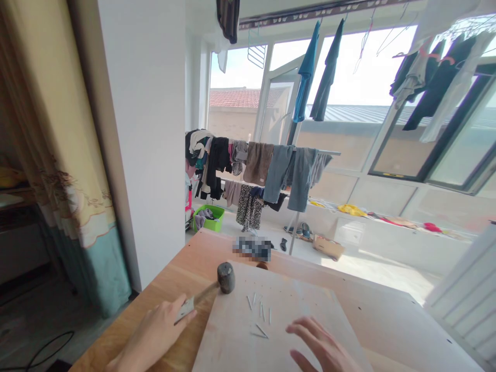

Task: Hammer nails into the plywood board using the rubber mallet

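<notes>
Head view: a wooden table (pixel 163 281) spreads across the near part of the scene; beyond its far edge stands a rack (pixel 327 152) draped with clothes, a green basket (pixel 217 223) at its left; on the table lies a pale board (pixel 306 297), between and beyond the two hands; the left hand (pixel 163 325) is wrapped round the handle of a mallet (pixel 226 277), whose dark head is over the board's far left corner, though whether it touches the wood I cannot tell; the right hand (pixel 320 341) is free, fingers parted and slightly bent above the near right part of the board, with nothing seen in its grasp; several nails (pixel 270 315) lie loose near the board's middle, just left of that hand; none is seen standing in the wood, so these appear undriven; small marks (pixel 280 295) dot the far part, too tiny to tell as holes or nail heads.
</notes>
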Tool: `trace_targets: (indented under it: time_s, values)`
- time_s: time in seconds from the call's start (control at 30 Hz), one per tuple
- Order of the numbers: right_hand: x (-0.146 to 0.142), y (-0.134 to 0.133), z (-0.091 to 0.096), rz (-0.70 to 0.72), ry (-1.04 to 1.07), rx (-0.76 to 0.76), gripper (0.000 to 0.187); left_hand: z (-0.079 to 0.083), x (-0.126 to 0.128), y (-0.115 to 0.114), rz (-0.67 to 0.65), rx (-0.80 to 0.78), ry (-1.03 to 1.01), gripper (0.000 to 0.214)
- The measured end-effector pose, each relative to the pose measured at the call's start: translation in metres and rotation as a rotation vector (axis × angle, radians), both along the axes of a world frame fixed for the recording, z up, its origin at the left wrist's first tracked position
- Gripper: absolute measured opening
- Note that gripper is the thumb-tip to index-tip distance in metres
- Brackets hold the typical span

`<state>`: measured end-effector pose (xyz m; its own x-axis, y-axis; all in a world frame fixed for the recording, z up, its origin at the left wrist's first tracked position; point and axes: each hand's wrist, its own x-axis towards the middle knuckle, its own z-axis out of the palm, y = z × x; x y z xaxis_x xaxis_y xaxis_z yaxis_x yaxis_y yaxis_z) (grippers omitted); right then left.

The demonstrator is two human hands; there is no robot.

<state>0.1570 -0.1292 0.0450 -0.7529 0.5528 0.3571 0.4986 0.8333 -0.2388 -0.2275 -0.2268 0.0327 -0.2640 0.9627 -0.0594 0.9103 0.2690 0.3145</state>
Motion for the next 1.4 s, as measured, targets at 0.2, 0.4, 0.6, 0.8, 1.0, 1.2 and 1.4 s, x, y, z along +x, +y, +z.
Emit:
trace_targets:
  time_s: [0.2,0.4,0.6,0.8,1.0,1.2,1.4]
  values:
    - [-0.104,0.013,0.036,-0.112,-0.140,-0.075,0.018,-0.004,0.005,-0.003,-0.008,-0.020,0.138,0.039]
    - [-0.167,0.035,0.026,-0.226,-0.474,-0.001,0.027,0.000,0.007,-0.006,-0.018,-0.032,0.148,0.034]
    - [-0.171,0.046,0.020,-0.243,-0.468,-0.159,0.039,0.001,0.009,-0.007,-0.006,-0.034,0.149,0.033]
    - [-0.157,0.084,0.016,-0.167,0.118,-0.428,0.015,0.000,0.009,-0.005,-0.014,-0.016,0.151,0.032]
    - [-0.139,0.112,-0.006,-0.232,0.522,-0.499,0.013,-0.010,0.008,-0.004,0.016,-0.018,0.227,0.034]
    - [-0.139,0.108,-0.032,-0.195,0.590,-0.547,0.014,-0.010,0.009,-0.005,0.025,-0.025,0.246,0.041]
    - [-0.140,0.101,-0.035,-0.158,0.552,-0.504,0.012,-0.011,0.010,-0.005,0.020,-0.014,0.264,0.038]
